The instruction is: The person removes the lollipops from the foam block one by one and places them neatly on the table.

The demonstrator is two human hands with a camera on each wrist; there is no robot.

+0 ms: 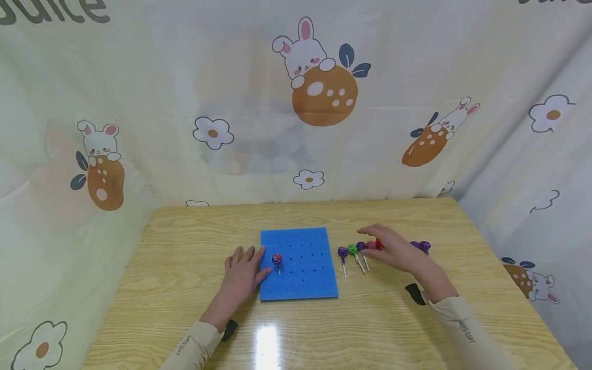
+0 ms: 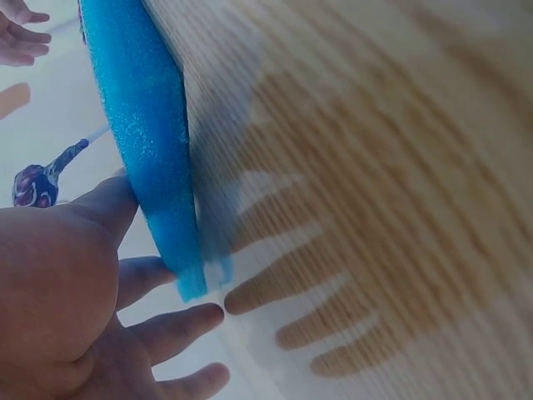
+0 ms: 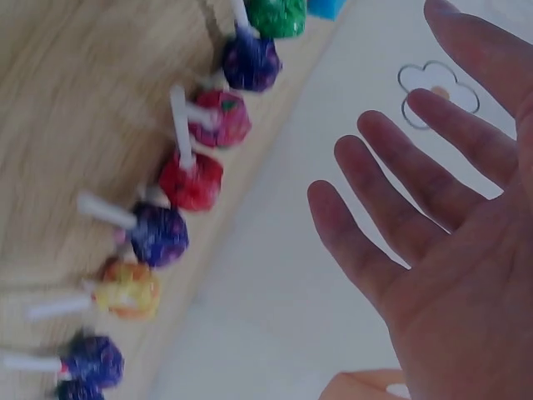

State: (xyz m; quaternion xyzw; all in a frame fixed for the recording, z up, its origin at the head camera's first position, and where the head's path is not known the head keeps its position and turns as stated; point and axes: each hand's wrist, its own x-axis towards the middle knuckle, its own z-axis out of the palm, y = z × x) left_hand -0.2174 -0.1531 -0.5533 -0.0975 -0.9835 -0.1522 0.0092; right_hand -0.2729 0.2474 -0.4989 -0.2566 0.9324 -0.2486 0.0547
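A blue foam board [image 1: 296, 289] dotted with small holes lies on the table. One lollipop [image 1: 277, 259] in a red, white and dark wrapper stands upright in its left part. My left hand [image 1: 241, 275] rests at the board's left edge, touching it with fingers spread. My right hand [image 1: 399, 253] hovers over a row of wrapped lollipops, holding nothing, its fingers extended. The row includes a purple lollipop [image 1: 342, 252], a green lollipop [image 1: 353, 250], a red lollipop [image 3: 193, 181] and a yellow lollipop [image 3: 129, 290]. In the head view my right hand hides part of the row.
The wood-grain table [image 1: 194, 226] extends around the board and lollipops. A pale curtain [image 1: 250, 174] printed with rabbits, fruit and flowers hangs behind it and at both sides. Light glares on the table's front part.
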